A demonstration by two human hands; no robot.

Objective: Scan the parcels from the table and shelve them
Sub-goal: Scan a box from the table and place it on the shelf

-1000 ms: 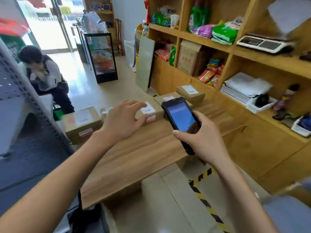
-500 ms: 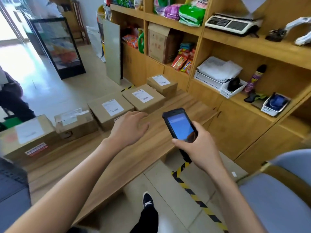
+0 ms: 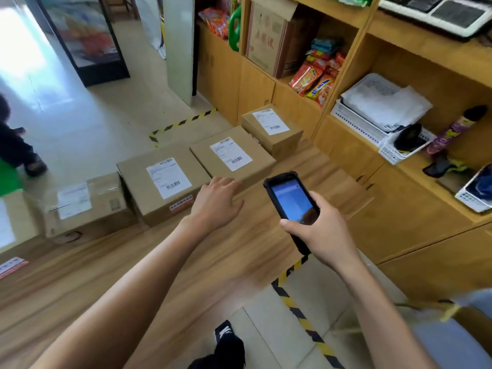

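My right hand (image 3: 323, 230) grips a black handheld scanner with a lit blue screen (image 3: 291, 202) over the near edge of the long wooden table (image 3: 186, 262). My left hand (image 3: 217, 202) rests loose-fingered on that table, grasping nothing, just beside the brown cardboard parcels (image 3: 165, 182) (white labels up) lined along the table's far side.

Across the middle of the frame: 4 brown cardboard parcels with white labels (image 3: 162, 182) (image 3: 231, 155) (image 3: 271, 129) (image 3: 85, 203) fully in view, a 5th cut off at the left edge; 1 black handheld scanner (image 3: 290, 201), right of centre.
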